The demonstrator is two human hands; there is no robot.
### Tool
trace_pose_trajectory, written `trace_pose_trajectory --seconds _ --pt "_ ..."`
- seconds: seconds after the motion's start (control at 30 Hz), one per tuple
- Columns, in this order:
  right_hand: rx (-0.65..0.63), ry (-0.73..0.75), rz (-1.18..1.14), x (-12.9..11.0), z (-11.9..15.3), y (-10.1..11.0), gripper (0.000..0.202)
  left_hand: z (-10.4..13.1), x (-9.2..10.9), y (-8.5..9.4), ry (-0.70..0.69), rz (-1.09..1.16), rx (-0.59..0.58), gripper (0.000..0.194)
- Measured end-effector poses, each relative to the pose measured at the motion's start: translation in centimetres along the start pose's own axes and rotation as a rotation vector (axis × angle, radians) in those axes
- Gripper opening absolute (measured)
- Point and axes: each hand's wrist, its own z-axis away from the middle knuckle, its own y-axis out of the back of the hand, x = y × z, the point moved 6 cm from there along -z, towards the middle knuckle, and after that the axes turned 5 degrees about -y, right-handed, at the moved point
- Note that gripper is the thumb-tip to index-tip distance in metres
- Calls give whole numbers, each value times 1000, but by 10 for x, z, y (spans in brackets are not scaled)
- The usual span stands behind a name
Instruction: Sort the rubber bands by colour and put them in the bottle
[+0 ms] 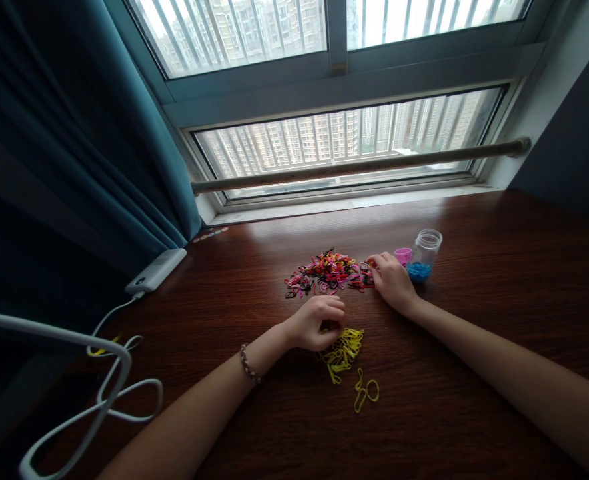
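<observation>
Wooden worktop [224, 280] under window [284, 143] | my left grip [315, 325] curls over yellow bands [347, 350], right grip [393, 283] meets mixed heap's [328, 270] edge; I can't tell if either pinches | yellow seems separated, blue pieces [418, 271] jarred right of right grip, heap unseparated

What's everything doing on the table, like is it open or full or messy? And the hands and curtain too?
Jar: upright, open, partly filled with blue bands.
Pink cup: rim up, partly hidden.
Mixed bands: heaped, tangled.
Yellow bands: piled, a few apart.
Left hand: curled.
Right hand: bent.
White cable: looped.
Curtain: hanging in folds.
</observation>
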Motion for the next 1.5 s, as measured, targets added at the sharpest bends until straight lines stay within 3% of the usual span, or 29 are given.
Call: trace_pose_trajectory --seconds 0.23,0.37,0.43,0.57,0.63,0.7,0.83,0.93,1.13,1.3,1.5 --pt "105 36 -203 -10 -1 13 14 -1 -1 -3 -3 -69 -62 16" --pt "122 149 -274 -31 9 21 16 -1 -7 -2 24 -125 3 33" --pt "62 313 -293 -50 20 22 18 2 -15 5 73 -192 112 38" --pt "-226 809 -237 -94 57 14 26 15 -41 32 239 -396 396 33" --pt "-284 920 -208 -101 66 13 30 24 -53 44 329 -487 491 23" --pt "-241 843 -196 -96 59 13 31 29 -63 51 399 -529 545 11" --pt "-30 329 -36 -52 23 12 24 34 -73 53 468 -524 569 14" --pt "-26 116 142 -26 10 5 22 33 -76 49 472 -506 526 14" --pt "-86 84 191 -16 10 -5 22 31 -81 42 480 -482 425 23" --pt "-20 93 -40 -19 8 0 22 35 -92 39 559 -454 405 27" --pt "52 0 -341 -14 5 5 13 37 -92 45 558 -442 486 22"
